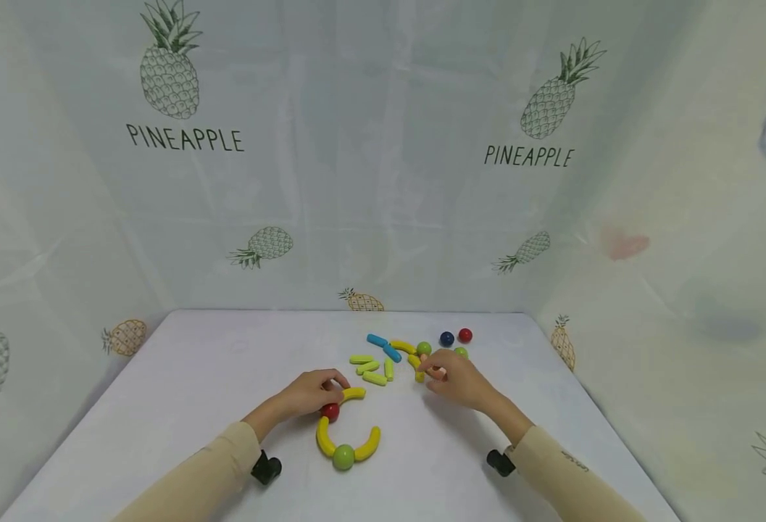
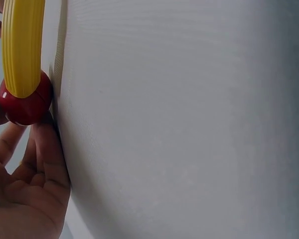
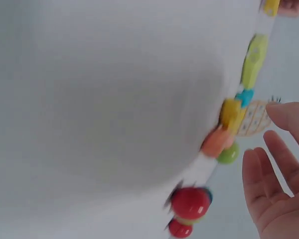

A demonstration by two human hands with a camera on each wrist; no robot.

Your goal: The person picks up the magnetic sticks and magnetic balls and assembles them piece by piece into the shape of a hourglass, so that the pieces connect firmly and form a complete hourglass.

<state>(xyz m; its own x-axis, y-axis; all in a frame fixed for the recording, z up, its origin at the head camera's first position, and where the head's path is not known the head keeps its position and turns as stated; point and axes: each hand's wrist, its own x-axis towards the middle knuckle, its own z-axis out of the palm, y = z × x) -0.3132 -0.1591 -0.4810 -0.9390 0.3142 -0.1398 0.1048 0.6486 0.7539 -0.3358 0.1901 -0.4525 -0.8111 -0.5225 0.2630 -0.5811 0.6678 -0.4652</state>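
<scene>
My left hand [image 1: 314, 391] rests at a yellow curved rod [image 1: 355, 393], its thumb and fingers pinching the covered left end. Right beside the fingers sits a glossy red ball [image 1: 330, 412]; in the left wrist view the ball [image 2: 26, 102] partly hides them. Below it, a yellow curved rod [image 1: 324, 437], a green ball [image 1: 343, 457] and another yellow rod [image 1: 368, 444] form an open ring. My right hand [image 1: 459, 380] hovers over the far pieces, fingers spread and apart from an orange piece [image 3: 217, 143] in the blurred right wrist view. A yellow rod [image 1: 416, 367] lies by its fingertips.
Several short lime rods [image 1: 374, 378] and blue rods [image 1: 392, 353] lie mid-table. At the far right are a dark blue ball [image 1: 446, 338], a red ball [image 1: 465, 335] and green balls [image 1: 425, 349]. A pineapple-print curtain [image 1: 383, 181] encloses the white table [image 1: 161, 435].
</scene>
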